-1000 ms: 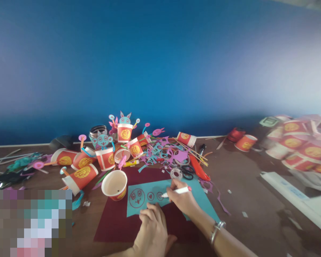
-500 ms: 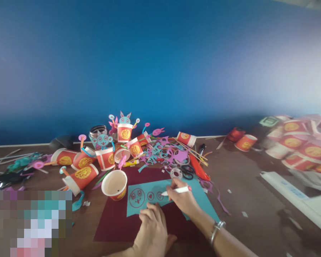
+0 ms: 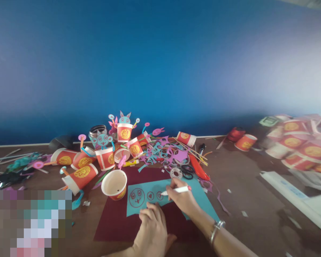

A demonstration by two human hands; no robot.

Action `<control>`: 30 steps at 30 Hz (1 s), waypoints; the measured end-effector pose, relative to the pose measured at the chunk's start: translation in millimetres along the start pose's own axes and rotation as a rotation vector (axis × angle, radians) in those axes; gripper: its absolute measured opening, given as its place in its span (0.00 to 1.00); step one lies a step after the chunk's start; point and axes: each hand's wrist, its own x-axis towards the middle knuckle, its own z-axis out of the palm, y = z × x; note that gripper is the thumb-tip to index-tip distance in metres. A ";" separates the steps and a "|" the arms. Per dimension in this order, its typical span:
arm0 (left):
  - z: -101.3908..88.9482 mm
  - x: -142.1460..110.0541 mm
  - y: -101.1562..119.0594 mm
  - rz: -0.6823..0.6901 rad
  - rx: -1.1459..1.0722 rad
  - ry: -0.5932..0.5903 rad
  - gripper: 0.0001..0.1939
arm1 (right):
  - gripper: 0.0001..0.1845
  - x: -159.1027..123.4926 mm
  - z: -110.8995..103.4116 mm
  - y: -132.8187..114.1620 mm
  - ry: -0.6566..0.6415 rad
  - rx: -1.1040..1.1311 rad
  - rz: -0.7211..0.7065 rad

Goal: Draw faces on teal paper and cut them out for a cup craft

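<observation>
My right hand [image 3: 181, 198] pinches a white marker [image 3: 180, 190] with a red end. Its tip touches a small circle [image 3: 159, 195] on a light blue sheet of paper [image 3: 200, 196]. To the left on that sheet are a second small circle [image 3: 150, 196] holding a red heart and a larger drawn face [image 3: 137, 197]. My left hand [image 3: 153, 225] lies with its fingers stretched over the sheet's lower edge. Beneath the blue paper is a dark red sheet [image 3: 109, 225], and a paper cup [image 3: 114, 189] stands at its left side.
Decorated paper cups [image 3: 82, 176] crowd the back left. Coloured paper scraps [image 3: 160, 150], a tape roll [image 3: 176, 173], black-handled scissors [image 3: 187, 171] and a red tool [image 3: 199, 167] lie behind the sheet. Bagged cups [image 3: 305, 146] and a white device [image 3: 289, 196] are at right.
The marker tip has shifted slightly left within the right-hand small circle, and the heart there looks more filled with red. My left hand has stayed in place.
</observation>
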 end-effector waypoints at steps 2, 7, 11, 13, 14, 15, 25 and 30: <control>-0.2 0.1 0.1 -0.002 -0.002 -0.006 0.41 | 0.12 0.2 0.2 0.4 -0.003 -0.014 -0.004; -0.6 0.0 0.4 -0.006 -0.010 -0.009 0.40 | 0.11 0.1 0.7 1.0 -0.035 -0.027 0.035; 0.1 -0.5 0.5 -0.010 -0.020 -0.011 0.40 | 0.12 -0.7 0.1 -0.8 -0.016 0.008 0.020; 0.7 -0.5 0.5 -0.007 -0.037 -0.010 0.40 | 0.12 -0.9 -0.1 -1.5 -0.021 0.002 0.025; 1.0 -0.5 0.5 -0.007 -0.045 -0.009 0.40 | 0.12 -0.9 -0.1 -1.6 -0.027 -0.004 0.030; 1.2 -0.4 0.5 -0.008 -0.050 -0.008 0.39 | 0.12 -1.0 -0.2 -1.5 -0.034 -0.008 0.033; -0.6 0.6 0.0 0.010 -0.009 -0.020 0.40 | 0.12 -0.7 -0.2 -2.5 -0.031 -0.032 0.027; -1.5 0.6 0.2 0.003 0.009 -0.012 0.40 | 0.12 -0.4 0.1 -2.9 -0.029 -0.024 0.025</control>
